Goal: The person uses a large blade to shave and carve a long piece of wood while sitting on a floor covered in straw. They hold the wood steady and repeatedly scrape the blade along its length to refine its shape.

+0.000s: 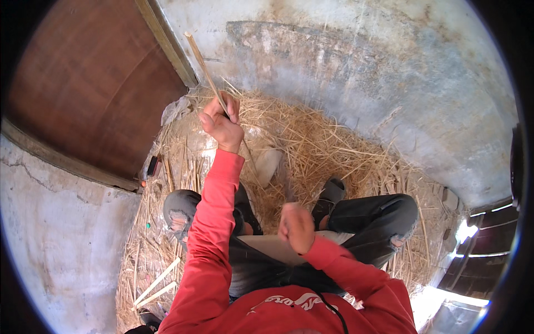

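Note:
My left hand (222, 125) is raised ahead, its fingers closed around a long, thin split wooden strip (201, 61). The strip slants up toward the wall, and a thinner length shows below the hand. Low in front of my lap, my right hand (296, 227) is closed and smeared by motion. A long greyish blade, apparently a knife (286, 178), points away from it, also blurred. Beneath this hand a pale, flat piece (267, 245) lies across between my knees. Beyond the blade, a whitish lump (268, 167) rests among the shavings.
Straw-like shavings (328, 145) cover the floor around my feet. Two pale strips (158, 284) lie at the lower left. A small black object (153, 165) sits beside the brown panel (94, 83). A stained wall (378, 72) curves around the far side.

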A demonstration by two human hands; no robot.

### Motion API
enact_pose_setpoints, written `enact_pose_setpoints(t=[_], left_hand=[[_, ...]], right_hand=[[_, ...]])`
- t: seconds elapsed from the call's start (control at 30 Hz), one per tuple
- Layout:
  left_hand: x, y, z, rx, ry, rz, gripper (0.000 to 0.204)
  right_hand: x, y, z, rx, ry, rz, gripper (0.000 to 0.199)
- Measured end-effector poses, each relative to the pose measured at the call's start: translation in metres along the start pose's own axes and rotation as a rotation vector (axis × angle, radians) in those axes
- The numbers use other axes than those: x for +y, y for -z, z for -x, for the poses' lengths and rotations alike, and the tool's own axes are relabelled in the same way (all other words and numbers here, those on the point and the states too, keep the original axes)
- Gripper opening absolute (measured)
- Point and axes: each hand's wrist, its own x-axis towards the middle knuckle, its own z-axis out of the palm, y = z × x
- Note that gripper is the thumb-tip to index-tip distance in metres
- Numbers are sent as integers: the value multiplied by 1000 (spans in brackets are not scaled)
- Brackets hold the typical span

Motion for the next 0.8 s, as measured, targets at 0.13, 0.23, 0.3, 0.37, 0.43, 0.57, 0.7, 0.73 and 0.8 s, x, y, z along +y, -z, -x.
enact_pose_setpoints(t=[0.13,0.23,0.3,0.37,0.43,0.57,0.7,0.73,0.8], left_hand=[[8,9,0,44,33,-8,83],[11,10,1,32,60,-10,85],[8,12,-1,-5,37,6,85],[7,17,-2,-23,31,12,85],[5,11,-2,-31,45,23,85],[6,15,-1,-120,71,22,84],[14,19,-3,-114,59,19,82],[14,18,-3,-120,50,0,82],[11,21,-4,-142,45,8,81]], right_hand=[[5,20,-2,226,-458,-111,46],[-69,19,-16,210,-222,-158,50],[-105,9,-15,164,35,-209,51],[-110,-3,-12,130,160,-317,52],[-78,-3,-11,62,310,-228,50],[21,12,1,133,-324,-55,47],[-20,22,-10,242,-529,-189,50],[-38,21,-11,231,-399,-199,51],[-74,14,-15,201,-125,-218,52]])
